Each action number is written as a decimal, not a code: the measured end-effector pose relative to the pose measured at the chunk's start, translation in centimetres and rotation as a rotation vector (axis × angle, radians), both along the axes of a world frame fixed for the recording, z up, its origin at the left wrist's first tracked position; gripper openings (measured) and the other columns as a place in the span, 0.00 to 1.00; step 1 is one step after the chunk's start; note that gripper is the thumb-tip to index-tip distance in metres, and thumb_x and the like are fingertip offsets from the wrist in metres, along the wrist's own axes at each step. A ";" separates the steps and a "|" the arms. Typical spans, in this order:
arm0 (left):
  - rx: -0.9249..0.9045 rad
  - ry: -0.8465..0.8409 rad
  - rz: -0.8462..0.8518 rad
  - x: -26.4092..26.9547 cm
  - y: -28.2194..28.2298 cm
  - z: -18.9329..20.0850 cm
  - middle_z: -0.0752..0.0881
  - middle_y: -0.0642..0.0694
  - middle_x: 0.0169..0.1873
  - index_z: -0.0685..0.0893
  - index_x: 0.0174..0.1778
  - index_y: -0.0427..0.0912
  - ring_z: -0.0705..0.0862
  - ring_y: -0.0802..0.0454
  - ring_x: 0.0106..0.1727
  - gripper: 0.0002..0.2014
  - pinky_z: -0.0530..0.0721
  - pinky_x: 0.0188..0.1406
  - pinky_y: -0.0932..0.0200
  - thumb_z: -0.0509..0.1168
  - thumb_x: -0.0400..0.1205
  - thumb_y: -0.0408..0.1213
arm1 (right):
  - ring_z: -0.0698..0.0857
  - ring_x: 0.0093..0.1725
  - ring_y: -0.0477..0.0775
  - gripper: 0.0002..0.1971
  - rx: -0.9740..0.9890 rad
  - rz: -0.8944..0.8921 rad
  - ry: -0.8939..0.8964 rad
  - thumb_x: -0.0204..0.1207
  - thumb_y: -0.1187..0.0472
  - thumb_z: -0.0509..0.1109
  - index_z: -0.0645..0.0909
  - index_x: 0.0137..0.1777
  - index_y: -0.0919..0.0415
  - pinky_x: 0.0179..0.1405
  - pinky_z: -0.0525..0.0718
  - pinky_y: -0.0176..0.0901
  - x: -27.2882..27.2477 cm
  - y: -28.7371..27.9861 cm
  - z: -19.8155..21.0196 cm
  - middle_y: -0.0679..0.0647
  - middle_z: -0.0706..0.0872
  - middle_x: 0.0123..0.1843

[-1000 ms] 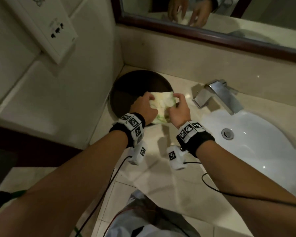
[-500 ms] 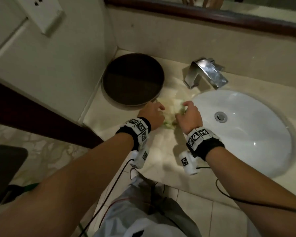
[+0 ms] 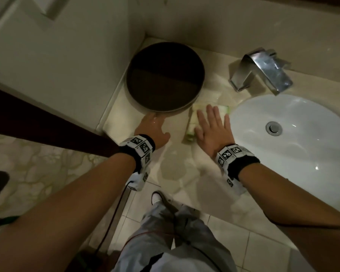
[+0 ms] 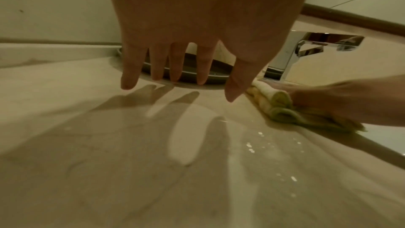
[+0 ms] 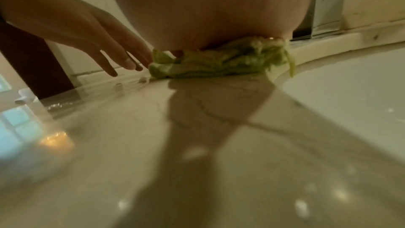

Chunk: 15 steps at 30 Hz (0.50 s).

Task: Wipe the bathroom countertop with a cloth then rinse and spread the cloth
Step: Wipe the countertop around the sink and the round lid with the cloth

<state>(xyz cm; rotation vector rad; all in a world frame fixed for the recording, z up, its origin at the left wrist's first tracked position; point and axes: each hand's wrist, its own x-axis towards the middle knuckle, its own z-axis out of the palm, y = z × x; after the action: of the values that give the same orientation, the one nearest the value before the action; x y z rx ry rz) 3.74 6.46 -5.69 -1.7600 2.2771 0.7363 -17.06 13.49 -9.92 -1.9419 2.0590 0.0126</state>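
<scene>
A folded cream cloth [image 3: 192,122] with green edges lies on the beige marble countertop [image 3: 177,169], between the dark round tray and the sink. My right hand [image 3: 212,126] presses flat on it with straight fingers; the wrist views show the cloth [image 4: 282,108] [image 5: 219,65] bunched under that palm. My left hand [image 3: 153,126] hovers just above the bare counter to the left of the cloth, fingers [image 4: 157,68] spread and straight, holding nothing. Its tips point at the tray rim. Water drops glint on the counter.
A dark round tray [image 3: 165,77] sits in the back left corner against the wall. A chrome faucet [image 3: 263,71] stands behind the white oval sink [image 3: 294,146] on the right. The counter's front edge drops to a tiled floor and my legs.
Both hands held the bunched cloth in the air over the tray, then brought it down. Now it lies folded on the counter under my flat right hand, and my left hand has let go.
</scene>
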 end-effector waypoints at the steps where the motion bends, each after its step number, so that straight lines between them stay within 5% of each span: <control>1: 0.005 -0.019 -0.019 0.5 -0.4 -0.2 0.65 0.43 0.78 0.67 0.77 0.49 0.67 0.41 0.76 0.33 0.72 0.73 0.44 0.66 0.77 0.52 | 0.39 0.86 0.57 0.30 0.005 -0.008 0.010 0.85 0.43 0.40 0.42 0.86 0.49 0.82 0.42 0.64 0.0 -0.1 -0.2 0.55 0.40 0.88; 11: 0.165 -0.249 -0.263 2.4 -1.5 -0.3 0.40 0.43 0.85 0.42 0.85 0.50 0.49 0.34 0.84 0.40 0.61 0.79 0.38 0.58 0.83 0.55 | 0.34 0.85 0.55 0.31 0.123 -0.203 0.037 0.84 0.42 0.38 0.35 0.85 0.46 0.82 0.36 0.61 -0.2 -3.4 0.7 0.53 0.33 0.87; 15: 0.176 -0.296 -0.375 3.0 -2.0 -0.1 0.37 0.41 0.84 0.40 0.84 0.50 0.47 0.32 0.84 0.39 0.60 0.80 0.38 0.55 0.85 0.57 | 0.32 0.84 0.57 0.32 0.187 -0.223 0.052 0.83 0.42 0.37 0.32 0.85 0.48 0.82 0.34 0.63 0.2 -4.2 0.9 0.54 0.31 0.86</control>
<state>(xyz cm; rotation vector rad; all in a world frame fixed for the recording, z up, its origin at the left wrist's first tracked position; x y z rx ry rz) 6.73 4.43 -5.83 -1.2219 2.1718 0.5415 -16.90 9.25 -8.99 -1.6116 2.2091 0.2005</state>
